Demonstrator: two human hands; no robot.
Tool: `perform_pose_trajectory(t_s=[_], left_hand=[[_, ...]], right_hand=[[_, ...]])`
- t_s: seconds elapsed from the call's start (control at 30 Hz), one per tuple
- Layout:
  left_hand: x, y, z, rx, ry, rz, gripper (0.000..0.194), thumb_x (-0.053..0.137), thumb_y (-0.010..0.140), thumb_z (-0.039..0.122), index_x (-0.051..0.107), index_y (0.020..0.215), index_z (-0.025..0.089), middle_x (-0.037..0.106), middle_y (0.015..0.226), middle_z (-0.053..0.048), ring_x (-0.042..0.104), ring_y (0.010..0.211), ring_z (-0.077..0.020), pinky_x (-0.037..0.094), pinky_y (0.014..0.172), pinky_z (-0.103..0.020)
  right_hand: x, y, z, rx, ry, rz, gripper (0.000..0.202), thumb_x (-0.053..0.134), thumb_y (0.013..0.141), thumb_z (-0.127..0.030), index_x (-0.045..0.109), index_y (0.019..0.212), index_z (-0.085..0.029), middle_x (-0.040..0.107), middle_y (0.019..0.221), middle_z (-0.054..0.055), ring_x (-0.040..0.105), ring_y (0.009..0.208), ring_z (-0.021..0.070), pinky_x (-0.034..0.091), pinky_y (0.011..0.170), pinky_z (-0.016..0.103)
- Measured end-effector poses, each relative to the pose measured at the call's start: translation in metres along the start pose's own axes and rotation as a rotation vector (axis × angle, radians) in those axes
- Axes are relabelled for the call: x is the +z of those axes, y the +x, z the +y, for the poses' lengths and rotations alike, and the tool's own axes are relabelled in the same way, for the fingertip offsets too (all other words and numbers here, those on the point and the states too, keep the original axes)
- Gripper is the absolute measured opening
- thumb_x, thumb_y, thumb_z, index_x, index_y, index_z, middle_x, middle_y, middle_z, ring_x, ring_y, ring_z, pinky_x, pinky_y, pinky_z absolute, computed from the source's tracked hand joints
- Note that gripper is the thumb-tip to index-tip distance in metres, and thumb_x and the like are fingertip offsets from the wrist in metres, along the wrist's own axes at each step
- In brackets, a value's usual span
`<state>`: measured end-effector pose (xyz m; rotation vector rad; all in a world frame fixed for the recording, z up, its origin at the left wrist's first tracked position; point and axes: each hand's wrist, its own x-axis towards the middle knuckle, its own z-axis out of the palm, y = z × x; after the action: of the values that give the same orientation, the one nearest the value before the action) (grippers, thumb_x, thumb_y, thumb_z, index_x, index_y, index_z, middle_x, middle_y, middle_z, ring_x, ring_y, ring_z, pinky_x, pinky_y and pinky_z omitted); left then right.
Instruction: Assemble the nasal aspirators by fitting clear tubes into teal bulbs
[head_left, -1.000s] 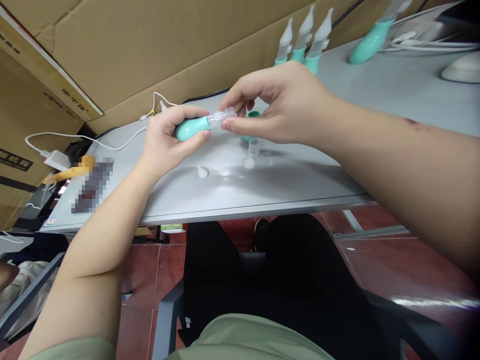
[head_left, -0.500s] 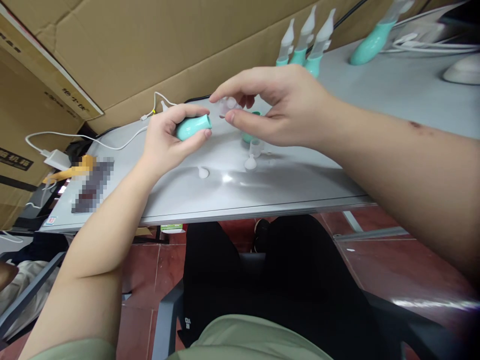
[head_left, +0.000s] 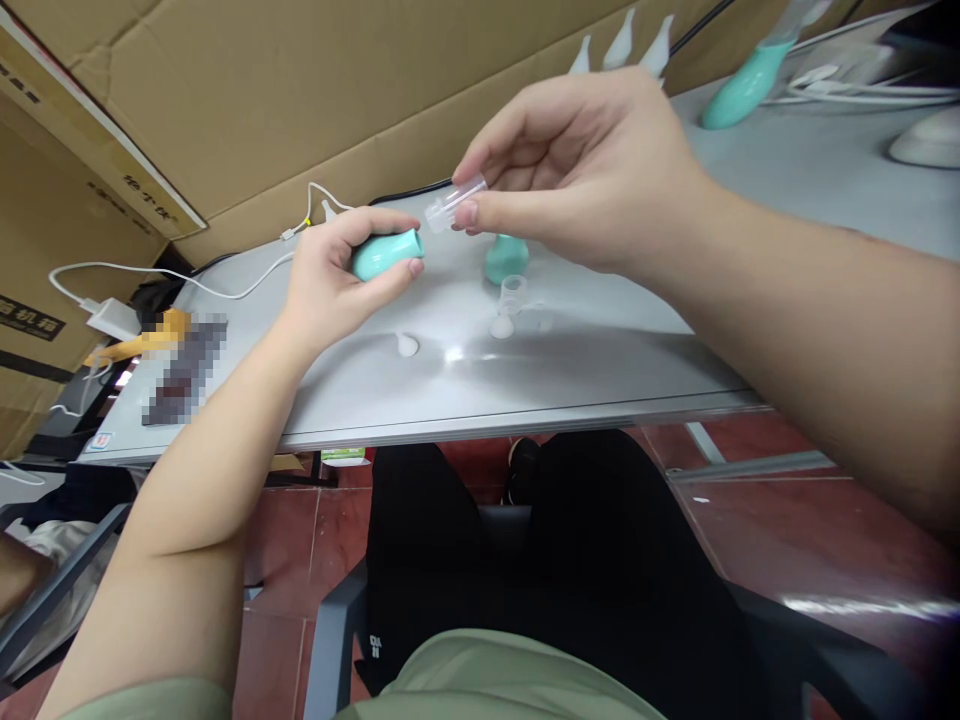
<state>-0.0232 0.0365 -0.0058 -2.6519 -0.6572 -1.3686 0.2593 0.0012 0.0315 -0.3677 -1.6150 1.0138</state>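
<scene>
Above the grey table [head_left: 600,370], the right hand [head_left: 592,170] has lifted away since a second ago, when it pressed the clear piece against the mouth of the teal bulb; now the two parts are separated, a small gap of air between them. The left hand [head_left: 330,275] has stayed where it was, fingers wrapped closed around the teal bulb [head_left: 386,253], a smooth, rounded, rubbery-looking body whose open end points toward the right hand. The right hand pinches the clear plastic tube [head_left: 454,202] between thumb and forefinger; the tube is short, cylindrical, see-through and tilted, its free end sticking out past the fingertips toward the bulb.

On the table behind the bulb stands a second teal bulb [head_left: 506,258], newly uncovered by the raised hand, with a small clear cup [head_left: 512,292] just in front of it and two whitish soft caps [head_left: 406,345] nearer the table edge. A white cable [head_left: 225,290] trails to the left of the bulb. Corrugated cardboard [head_left: 300,90] leans up behind the table.
</scene>
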Motion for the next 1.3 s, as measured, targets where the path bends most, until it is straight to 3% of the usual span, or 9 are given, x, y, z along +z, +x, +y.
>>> perform_pose_trajectory(t_s=[0.2,0.33,0.43,0.57,0.77,0.93,1.03,1.2,1.3], left_hand=[[-0.001,0.001,0.004,0.035,-0.03,0.011,0.049,0.075,0.108,0.08,0.084,0.129,0.036,0.084,0.109,0.0,0.085,0.092,-0.0232,0.076,0.092,-0.046],[0.0,0.002,0.003,0.037,-0.022,0.029,0.049,0.076,0.107,0.079,0.084,0.127,0.035,0.085,0.107,0.001,0.085,0.09,-0.0224,0.075,0.082,-0.041],[0.0,0.001,0.003,0.025,-0.023,0.028,0.055,0.073,0.107,0.084,0.084,0.127,0.033,0.084,0.107,-0.001,0.085,0.092,-0.0242,0.076,0.083,-0.044],[0.0,0.0,0.004,0.042,-0.062,0.02,0.049,0.075,0.11,0.078,0.083,0.133,0.036,0.084,0.112,-0.001,0.086,0.097,-0.0254,0.076,0.094,-0.05],[0.001,-0.001,0.002,0.099,-0.039,0.074,0.045,0.08,0.108,0.073,0.085,0.134,0.037,0.087,0.112,0.0,0.086,0.092,-0.0242,0.076,0.084,-0.044],[0.001,-0.002,0.005,0.036,0.032,0.041,0.058,0.072,0.107,0.085,0.087,0.13,0.033,0.086,0.111,-0.003,0.087,0.096,-0.0268,0.078,0.099,-0.054],[-0.001,-0.002,0.012,0.027,0.03,0.035,0.053,0.073,0.109,0.081,0.087,0.129,0.034,0.087,0.112,-0.002,0.087,0.098,-0.0272,0.076,0.109,-0.058],[-0.002,0.0,0.018,0.025,0.06,0.029,0.054,0.071,0.11,0.082,0.087,0.128,0.034,0.088,0.112,-0.002,0.088,0.097,-0.0268,0.077,0.106,-0.056],[-0.002,0.0,0.013,0.021,0.083,0.018,0.058,0.068,0.11,0.085,0.086,0.129,0.033,0.088,0.111,-0.003,0.088,0.098,-0.0276,0.078,0.104,-0.056]], right_hand=[[0.0,0.0,-0.002,0.055,0.006,0.02,0.035,0.1,0.078,0.014,0.085,0.08,-0.017,0.082,0.076,-0.002,0.077,0.068,0.0079,0.063,0.064,0.015],[-0.006,0.002,0.004,0.036,-0.035,-0.033,0.027,0.109,0.08,-0.007,0.086,0.08,-0.021,0.083,0.078,0.0,0.08,0.07,0.0113,0.064,0.064,0.018],[-0.009,0.002,0.009,0.017,-0.106,-0.085,0.028,0.113,0.078,-0.025,0.085,0.08,-0.025,0.083,0.08,0.001,0.081,0.073,0.0142,0.065,0.064,0.022],[-0.006,0.002,0.013,0.048,-0.118,-0.058,0.029,0.113,0.075,-0.03,0.084,0.076,-0.026,0.082,0.078,0.002,0.08,0.071,0.0178,0.065,0.062,0.027],[-0.005,0.002,0.017,0.049,-0.152,-0.064,0.037,0.115,0.077,-0.038,0.08,0.075,-0.027,0.08,0.073,0.002,0.078,0.069,0.0184,0.062,0.06,0.029],[-0.007,0.002,0.019,0.057,-0.107,-0.111,0.034,0.114,0.075,-0.034,0.082,0.074,-0.025,0.08,0.072,0.004,0.076,0.064,0.0182,0.059,0.056,0.03],[-0.005,0.0,0.016,0.073,-0.1,-0.097,0.035,0.115,0.08,-0.034,0.082,0.075,-0.023,0.08,0.072,0.004,0.074,0.063,0.0164,0.057,0.057,0.029],[-0.001,-0.002,0.01,0.104,-0.126,-0.093,0.032,0.108,0.086,-0.01,0.081,0.074,-0.022,0.079,0.071,0.002,0.073,0.061,0.0153,0.056,0.055,0.028],[0.001,-0.004,0.008,0.111,-0.13,-0.084,0.032,0.111,0.087,-0.019,0.081,0.076,-0.02,0.08,0.073,0.003,0.074,0.064,0.0142,0.058,0.058,0.027]])
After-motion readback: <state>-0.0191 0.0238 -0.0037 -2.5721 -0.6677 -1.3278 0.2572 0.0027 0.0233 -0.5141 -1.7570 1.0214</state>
